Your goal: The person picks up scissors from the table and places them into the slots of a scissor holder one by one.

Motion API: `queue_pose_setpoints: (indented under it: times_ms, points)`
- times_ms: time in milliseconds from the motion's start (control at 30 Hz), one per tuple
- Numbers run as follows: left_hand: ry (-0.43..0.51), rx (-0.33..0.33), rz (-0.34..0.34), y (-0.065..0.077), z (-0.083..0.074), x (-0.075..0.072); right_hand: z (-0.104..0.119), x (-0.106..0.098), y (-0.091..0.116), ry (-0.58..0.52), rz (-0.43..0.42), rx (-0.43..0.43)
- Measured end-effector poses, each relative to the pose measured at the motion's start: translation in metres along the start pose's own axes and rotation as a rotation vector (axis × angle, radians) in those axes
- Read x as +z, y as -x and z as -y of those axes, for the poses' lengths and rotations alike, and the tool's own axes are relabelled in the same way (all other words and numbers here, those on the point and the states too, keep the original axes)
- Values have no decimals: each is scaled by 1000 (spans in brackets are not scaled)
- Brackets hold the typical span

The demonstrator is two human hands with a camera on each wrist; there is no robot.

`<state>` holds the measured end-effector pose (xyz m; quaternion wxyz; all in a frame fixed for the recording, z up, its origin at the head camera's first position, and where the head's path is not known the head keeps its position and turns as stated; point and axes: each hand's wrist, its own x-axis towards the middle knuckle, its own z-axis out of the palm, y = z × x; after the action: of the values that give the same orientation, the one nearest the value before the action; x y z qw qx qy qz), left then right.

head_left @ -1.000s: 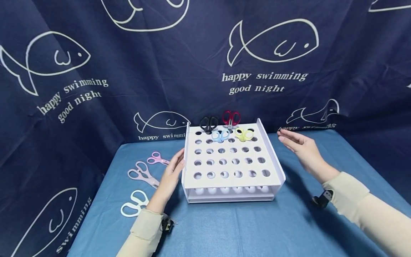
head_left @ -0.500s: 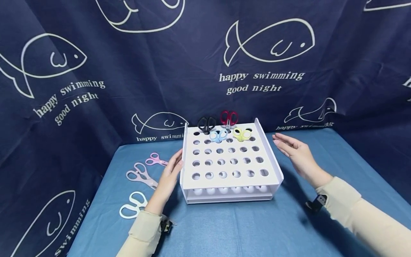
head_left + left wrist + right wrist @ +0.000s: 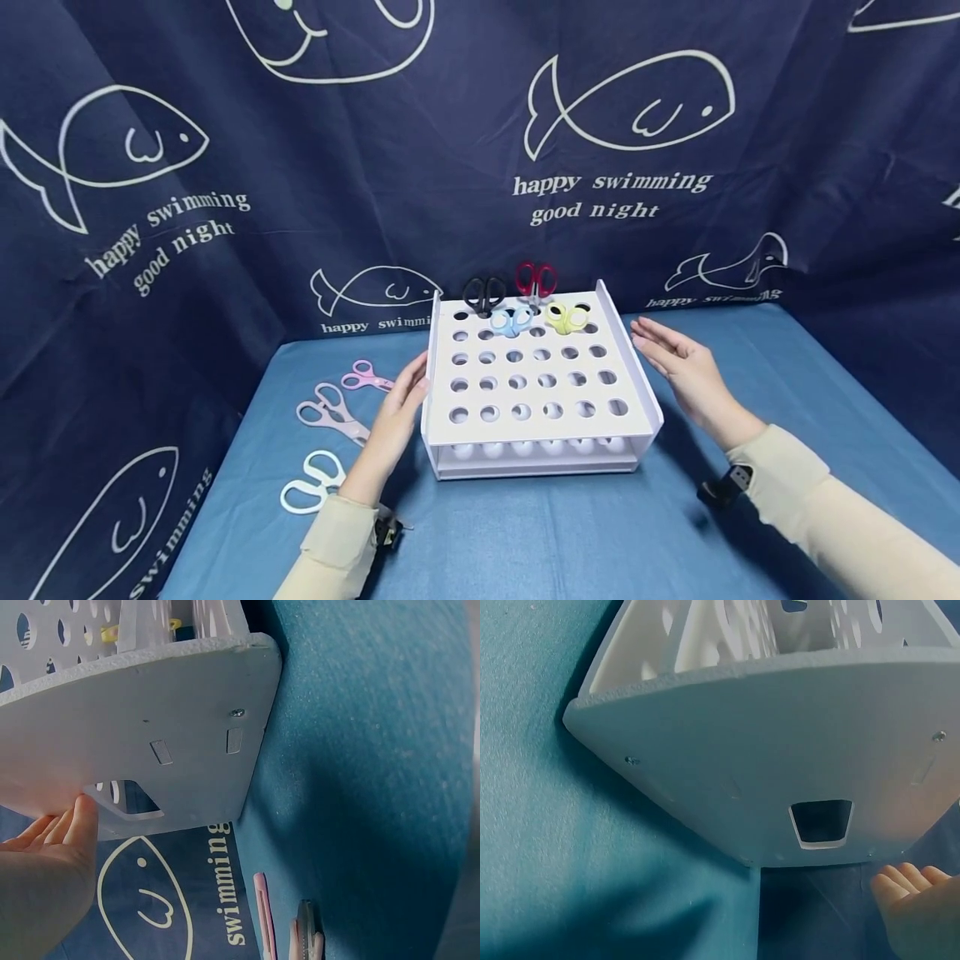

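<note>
A white rack [image 3: 532, 427] with rows of round holes stands in the middle of the head view. My left hand [image 3: 392, 412] lies along its left side panel, fingertips at the edge of the cutout in the left wrist view. My right hand [image 3: 692, 371] is held beside the right panel with fingers extended and nothing in it. In the right wrist view its fingertips show just beyond the panel's lower edge. At the rack's back sit black scissors [image 3: 485, 307], red scissors [image 3: 536, 293], light blue scissors [image 3: 512, 325] and yellow scissors [image 3: 564, 322], handles up.
Left of the rack, pink scissors [image 3: 363, 378], pale pink scissors [image 3: 332, 412] and white scissors [image 3: 303, 492] lie on the blue tablecloth [image 3: 540, 542]. The left forearm partly covers the white pair. A navy curtain [image 3: 450, 167] with fish drawings hangs close behind the rack.
My right hand has moved left, closer to the rack's right panel. The left hand stays at the left panel, and the scissors keep their places.
</note>
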<state>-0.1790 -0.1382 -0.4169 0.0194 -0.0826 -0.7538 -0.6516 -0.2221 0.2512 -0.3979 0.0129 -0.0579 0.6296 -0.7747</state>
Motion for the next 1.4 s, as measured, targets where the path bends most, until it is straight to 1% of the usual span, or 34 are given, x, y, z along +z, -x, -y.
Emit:
queue_pose_setpoints:
  times_ms: [267,600,733,900,1167,1400]
  points:
    - [-7,-1,-4,0,2,1,-4,4,5,-7,-7,32]
    - [-6,7,3,-2,-1,0,-6,9,5,-46,-10,39]
    - [-8,2,3,-2,-1,-1,-7,10,6,-66,-21,72]
    - [1,3,5,-2,-1,0,-8,11,9,-63,-33,105]
    - [-2,10,6,-2,0,1,-11,13,13,-33,-38,85]
    - [-13,7,-2,-2,2,0,-12,15,16,-39,-47,80]
